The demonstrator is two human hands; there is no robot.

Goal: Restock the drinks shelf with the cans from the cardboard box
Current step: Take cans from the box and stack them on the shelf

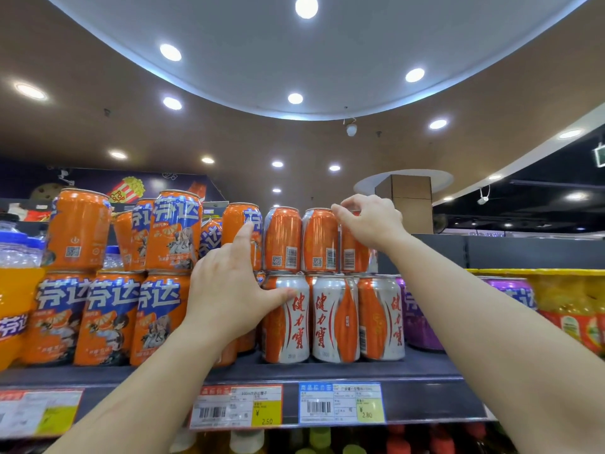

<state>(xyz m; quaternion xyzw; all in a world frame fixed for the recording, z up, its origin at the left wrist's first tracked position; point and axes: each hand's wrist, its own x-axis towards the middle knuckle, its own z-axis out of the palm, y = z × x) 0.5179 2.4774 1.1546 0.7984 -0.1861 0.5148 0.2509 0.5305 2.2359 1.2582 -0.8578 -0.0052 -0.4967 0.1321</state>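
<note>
Two bare forearms, no sleeves, left hand (pixel 226 290), right hand (pixel 373 221)

Bright, even store light comes from round recessed ceiling lamps (pixel 306 6) scattered across the upper frame — each blown out to a white disc with a soft halo. The wide-angle lens bends the ceiling and the shelf edge (pixel 229 376) into curves toward the corners. Centre cans (pixel 332 317) read fairly sharp, with pale glare streaks; the left edge smears. The lower edge falls dim and soft — shadows elsewhere are faint.
</note>
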